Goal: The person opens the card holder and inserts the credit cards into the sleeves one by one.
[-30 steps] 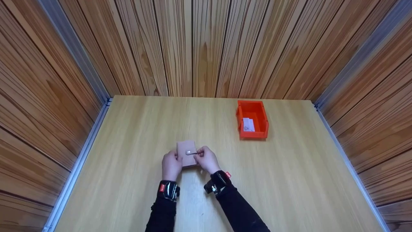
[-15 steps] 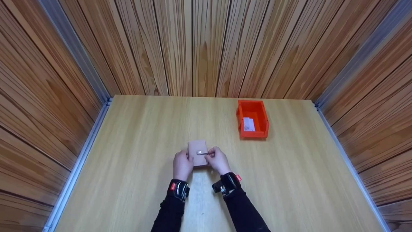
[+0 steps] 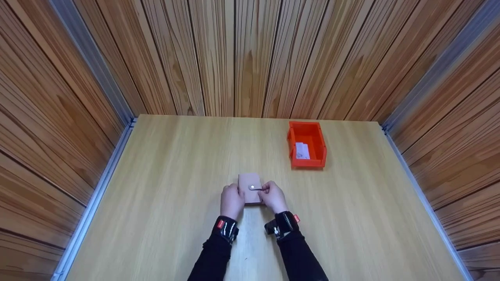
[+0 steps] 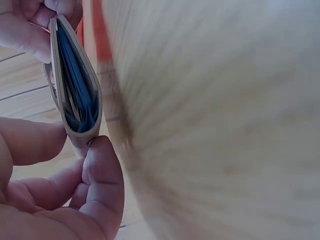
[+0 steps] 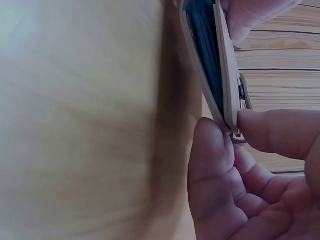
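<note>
**Hands and card holder drift right across the table**

Both hands have slid rightward along the table since a second ago, carrying the card holder (image 3: 250, 188) with them, so the group now sits nearer the middle front of the board. From my seat at the feed, I see my left hand (image 3: 232, 201) gripping the holder's left edge, thumb and fingers curled round it, while my right hand (image 3: 273, 196) pinches the snap strap (image 3: 258, 188) at the right edge; neither grasp is loose. The wrist views show the holder edge-on, with dark blue cards (image 4: 75, 85) packed between its tan covers.

I look down on a pale wooden table (image 3: 164, 187), walled on three sides by vertical wood panelling (image 3: 250, 58), with grey metal rails (image 3: 99, 191) running along the left and right borders.

Count: one card holder, one snap strap, one orange bin (image 3: 306, 144) standing well apart at the far right, and one white slip (image 3: 302, 150) lying inside it. Two black wrist bands (image 3: 225, 227), one per arm.
</note>
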`<state>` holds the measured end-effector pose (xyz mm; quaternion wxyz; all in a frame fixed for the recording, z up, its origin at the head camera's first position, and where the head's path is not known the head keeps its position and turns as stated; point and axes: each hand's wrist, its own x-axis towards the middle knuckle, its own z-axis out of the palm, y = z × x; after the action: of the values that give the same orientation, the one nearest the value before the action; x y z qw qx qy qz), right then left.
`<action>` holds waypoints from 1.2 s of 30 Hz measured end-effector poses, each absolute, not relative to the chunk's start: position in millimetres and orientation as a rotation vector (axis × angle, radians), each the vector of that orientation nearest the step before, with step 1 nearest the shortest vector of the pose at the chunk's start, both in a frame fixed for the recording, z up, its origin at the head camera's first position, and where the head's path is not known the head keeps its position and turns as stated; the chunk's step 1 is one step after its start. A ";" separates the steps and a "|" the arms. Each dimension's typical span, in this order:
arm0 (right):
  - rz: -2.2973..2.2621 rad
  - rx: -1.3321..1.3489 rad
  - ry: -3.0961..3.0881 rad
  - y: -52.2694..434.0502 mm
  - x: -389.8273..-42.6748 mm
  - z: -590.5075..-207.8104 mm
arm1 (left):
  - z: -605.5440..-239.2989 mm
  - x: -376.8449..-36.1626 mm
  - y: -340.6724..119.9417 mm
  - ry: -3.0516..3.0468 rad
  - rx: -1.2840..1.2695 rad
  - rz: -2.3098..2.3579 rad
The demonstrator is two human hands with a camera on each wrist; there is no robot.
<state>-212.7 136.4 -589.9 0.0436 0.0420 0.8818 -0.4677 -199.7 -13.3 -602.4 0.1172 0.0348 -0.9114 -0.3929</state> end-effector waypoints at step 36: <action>-1.207 0.182 2.847 160.9 -205.0 -592.5 | -603.1 -201.9 15.4 -2.808 0.050 -1.179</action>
<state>-205.0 160.9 -592.5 0.0217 0.0587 0.9188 -0.3896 -201.9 15.4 -603.1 0.0479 0.0165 -0.9209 -0.3866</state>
